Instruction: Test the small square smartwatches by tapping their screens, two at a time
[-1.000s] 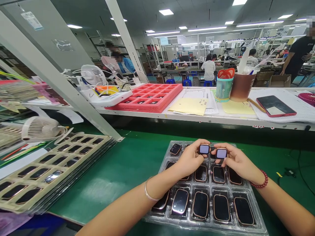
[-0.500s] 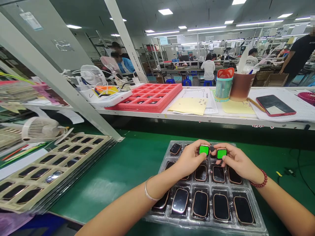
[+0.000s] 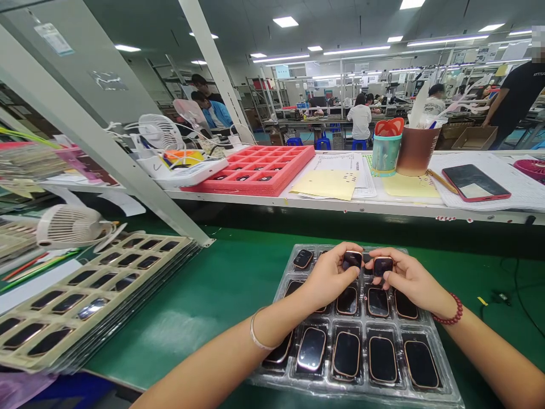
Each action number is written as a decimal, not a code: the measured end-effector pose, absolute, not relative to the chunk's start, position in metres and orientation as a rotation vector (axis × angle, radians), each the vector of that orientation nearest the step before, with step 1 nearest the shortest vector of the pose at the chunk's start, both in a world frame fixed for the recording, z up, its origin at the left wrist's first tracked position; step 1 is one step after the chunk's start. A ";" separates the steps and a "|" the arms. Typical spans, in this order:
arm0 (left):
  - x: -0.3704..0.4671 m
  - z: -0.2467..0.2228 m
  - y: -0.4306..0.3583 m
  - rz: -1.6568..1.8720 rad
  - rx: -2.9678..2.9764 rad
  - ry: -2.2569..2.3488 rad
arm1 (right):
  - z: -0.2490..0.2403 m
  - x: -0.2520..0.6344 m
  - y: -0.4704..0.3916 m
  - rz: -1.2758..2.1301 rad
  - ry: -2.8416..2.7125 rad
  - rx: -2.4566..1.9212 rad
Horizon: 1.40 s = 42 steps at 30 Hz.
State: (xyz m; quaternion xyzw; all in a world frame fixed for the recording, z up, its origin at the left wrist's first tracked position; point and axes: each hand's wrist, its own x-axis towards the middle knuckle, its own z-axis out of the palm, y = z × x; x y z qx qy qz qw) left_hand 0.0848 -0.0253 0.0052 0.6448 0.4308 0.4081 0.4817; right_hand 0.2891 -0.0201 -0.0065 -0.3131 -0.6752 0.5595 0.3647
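Head view: my left hand (image 3: 327,276) is closed on a black-faced, gold-rimmed, rounded watch case (image 3: 352,259); my right hand (image 3: 407,277) pinches a matching black-faced case (image 3: 382,266) just to its right. Both sit over the far half of a clear plastic compartment tray (image 3: 445,363) on the green tabletop (image 3: 238,289).

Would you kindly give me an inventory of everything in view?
workbench: one, green, foreground
clear tray: one, transparent, workbench's right
tray stack: one, beige, workbench's left
tray watches: many, dark, in these trays
held watches: two, dark with coppery rims, over clear tray
white fans: two, white, left side
shelf: one, white, across the middle
compartment tray: one, red, on shelf
cups: two, teal and brown, on shelf
phone: one, dark, shelf's right
papers: several, white and yellow, on shelf
people: several, mixed clothing, background
left hand, right hand: one each, a watch in each
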 end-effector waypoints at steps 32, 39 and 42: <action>0.086 0.012 -0.026 0.971 1.386 1.060 | -0.007 0.291 -0.020 1.524 -1.613 -0.815; 0.086 0.010 -0.026 0.966 1.425 1.063 | -0.006 0.290 -0.019 1.503 -1.621 -0.833; 0.086 0.011 -0.027 0.945 1.435 1.038 | -0.006 0.289 -0.018 1.490 -1.621 -0.819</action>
